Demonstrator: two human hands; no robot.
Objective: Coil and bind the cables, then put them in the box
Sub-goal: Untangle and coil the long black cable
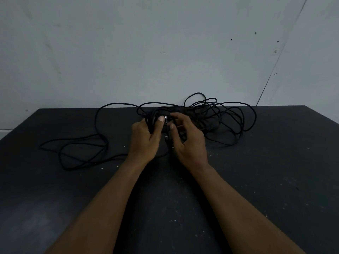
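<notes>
At the middle of the dark surface [256,171], towards its far edge, a bundle [151,121] of black cable strands is being gripped by the left hand [145,138]. Its fingers [161,119] are being kept curled round the strands, with the thumb raised and pressed against the bundle's right side. Just beside that thumb, a small plug [166,119] with a silver tip is being pinched by the right hand [189,142]. The fingers [177,115] of this hand are being held bent, forefinger above and thumb below the plug's black body, while the remaining ones are being kept loosely curled underneath. How firmly the plug is being squeezed cannot be told in the dim light. The two hands are being held close together, almost touching, with both forearms being stretched forward from the near edge.

Outward from the hands, the cables [201,109] are being left in a loose, uncoiled tangle. The thickest mass is being borne by the surface behind and to the right of the right hand, with wide loops being thrown out further right and one loop standing up against the wall [146,52]. On the left, a long strand is being led in an arch from the bundle along the far edge and down to a flatter set of loops [106,143], well apart from the hands. Pale specks are being shown scattered over the surface, and a grey wall is being seen directly behind it.
</notes>
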